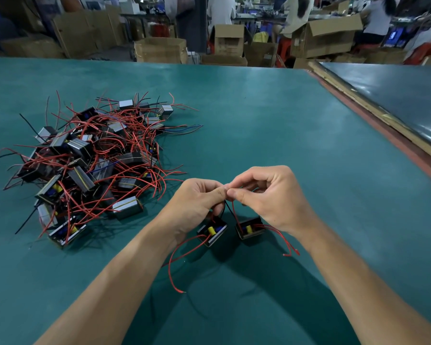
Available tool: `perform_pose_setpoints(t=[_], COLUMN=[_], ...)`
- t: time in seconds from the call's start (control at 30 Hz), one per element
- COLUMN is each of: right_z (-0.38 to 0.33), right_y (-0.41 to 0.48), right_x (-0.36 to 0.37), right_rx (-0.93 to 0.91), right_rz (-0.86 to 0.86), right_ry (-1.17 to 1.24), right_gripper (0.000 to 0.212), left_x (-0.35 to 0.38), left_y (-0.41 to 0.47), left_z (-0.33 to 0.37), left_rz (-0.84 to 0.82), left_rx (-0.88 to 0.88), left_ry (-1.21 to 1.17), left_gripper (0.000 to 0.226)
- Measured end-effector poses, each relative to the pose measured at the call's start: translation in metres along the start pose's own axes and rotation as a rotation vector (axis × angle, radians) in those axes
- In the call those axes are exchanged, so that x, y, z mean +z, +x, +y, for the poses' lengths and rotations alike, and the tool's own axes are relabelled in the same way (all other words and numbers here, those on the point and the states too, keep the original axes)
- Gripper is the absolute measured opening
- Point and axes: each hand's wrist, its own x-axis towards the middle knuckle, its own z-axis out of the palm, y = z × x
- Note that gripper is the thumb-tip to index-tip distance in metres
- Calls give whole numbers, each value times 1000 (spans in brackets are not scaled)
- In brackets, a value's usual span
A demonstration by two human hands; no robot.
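Two small black transformer blocks with yellow and blue parts hang just above the green table: the left block and the right block. Thin red and black wires rise from both to my fingertips. My left hand and my right hand meet thumb to thumb and pinch the wire ends together at the centre. A long loose red wire trails from the left block toward me. Short red leads trail from the right block.
A tangled pile of similar transformers with red, black and blue wires lies on the table's left. A second dark table adjoins on the right behind a raised edge strip. Cardboard boxes and seated people fill the background.
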Motion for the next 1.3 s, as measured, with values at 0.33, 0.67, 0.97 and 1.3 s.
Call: perform_pose_setpoints(t=[0.33,0.67,0.97,1.3], right_z=[-1,0,1,2], right_y=[-1,-2,-2,0], right_x=[2,3,5,-2], right_rx=[0,-34,-55,-64], right_rz=[9,-31,-22,-7], right_ry=[17,-29,-86,-100], right_gripper=[13,19,9,5], left_x=[-2,-4,-2,-5], left_y=[1,2,2,-1], left_z=[-1,-2,3,7], left_rz=[-14,-59,-21,-34], left_rx=[-10,-48,-89,-48], left_ry=[-18,-73,-59,-34], left_gripper=[36,34,40,25])
